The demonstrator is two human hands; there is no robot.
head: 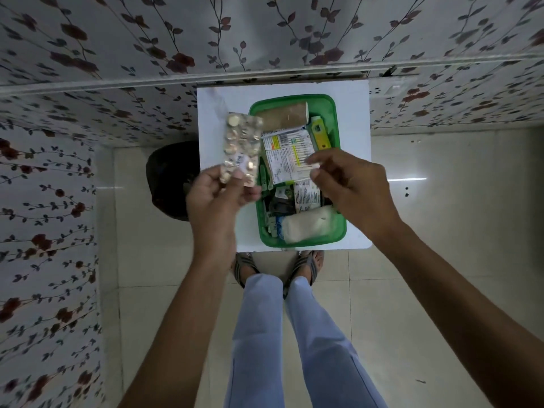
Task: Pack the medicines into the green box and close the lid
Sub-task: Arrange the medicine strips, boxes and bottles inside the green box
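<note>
The green box (335, 119) stands open on a small white table (354, 113), filled with medicine packs, a brown roll (284, 117), a yellow-green pack (319, 134) and a white gauze roll (309, 225) at the near end. My left hand (217, 195) is shut on a silvery blister strip of tablets (241, 145), held upright over the box's left edge. My right hand (353, 184) hovers over the box's right side, fingertips pinched at a white printed packet (287, 154). I cannot tell if it grips the packet. No lid is identifiable.
A clear plastic sheet (219, 101) lies on the table's far left. A dark round object (170, 181) sits on the floor left of the table. Floral-papered walls (59, 113) close in at the left and back. My legs and sandalled feet (279, 269) stand at the table's near edge.
</note>
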